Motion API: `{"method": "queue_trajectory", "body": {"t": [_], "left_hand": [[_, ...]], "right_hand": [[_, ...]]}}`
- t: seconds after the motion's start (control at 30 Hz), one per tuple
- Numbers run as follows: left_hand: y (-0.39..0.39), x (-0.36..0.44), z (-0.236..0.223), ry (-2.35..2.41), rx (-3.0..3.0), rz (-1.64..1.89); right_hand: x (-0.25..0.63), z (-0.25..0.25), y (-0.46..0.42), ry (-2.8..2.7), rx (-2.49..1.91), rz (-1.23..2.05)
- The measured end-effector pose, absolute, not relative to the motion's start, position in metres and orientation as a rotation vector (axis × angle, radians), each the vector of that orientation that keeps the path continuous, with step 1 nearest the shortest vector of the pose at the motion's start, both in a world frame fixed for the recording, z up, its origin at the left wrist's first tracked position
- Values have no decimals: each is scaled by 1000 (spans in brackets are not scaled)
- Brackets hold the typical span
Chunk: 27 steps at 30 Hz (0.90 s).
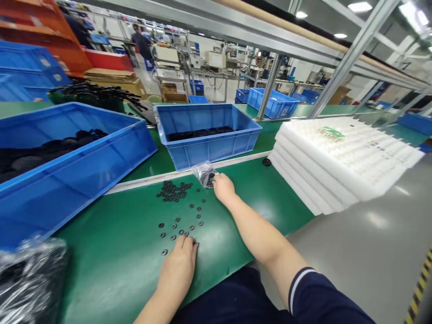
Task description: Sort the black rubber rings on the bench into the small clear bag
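Observation:
Several small black rings point(173, 191) lie scattered and heaped on the green table point(118, 252). My left hand point(178, 263) rests palm down on the table, its fingertips pressed together at the nearest rings. My right hand point(222, 186) reaches forward and grips a small clear plastic bag point(204, 173) that holds dark parts, just in front of the middle blue bin point(205, 130).
A large blue bin point(67, 166) with black parts stands at the left, a crinkled plastic bag point(30, 274) at the near left. A stack of white foam trays point(337, 157) sits at the right. One black ring point(266, 162) lies beside it. A person stands far behind.

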<state>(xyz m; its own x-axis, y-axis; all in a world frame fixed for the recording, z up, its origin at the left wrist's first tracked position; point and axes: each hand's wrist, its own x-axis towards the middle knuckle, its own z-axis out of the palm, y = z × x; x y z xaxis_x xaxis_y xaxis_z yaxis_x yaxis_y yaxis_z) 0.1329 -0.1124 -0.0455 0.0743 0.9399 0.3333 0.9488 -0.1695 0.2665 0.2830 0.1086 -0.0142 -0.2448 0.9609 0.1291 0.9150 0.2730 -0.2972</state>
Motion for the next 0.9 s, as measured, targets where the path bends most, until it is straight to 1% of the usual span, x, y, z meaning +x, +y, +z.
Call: {"method": "queue_trajectory", "body": {"t": [0.13,0.23,0.3,0.37,0.5,0.77,0.83,0.9], "left_hand": [[-127,123,-34,-1985,-2409,-941],[-139,104,-29,-1972,-2355,-1151],[-145,93,-28,-1994,-2288,-1216],[-146,87,-30,-2013,-2259,-1231],[-138,90,-38,-2001,-2242,-1172],[-124,90,-48,-1954,-2251,-1071],[-122,88,-47,-1951,-2272,-1054],[-121,86,-46,-1950,-2298,-1042]], "right_hand": [[297,-9,100,-2207,-1683,302],[310,-16,82,-2247,-1602,398],[318,-23,65,-2338,-1499,444],[323,-29,49,-2409,-1436,429],[326,-34,38,-2422,-1446,364],[324,-32,41,-2407,-1401,424],[316,-29,31,-2393,-1280,495],[302,-25,17,-2424,-1058,570]]}}
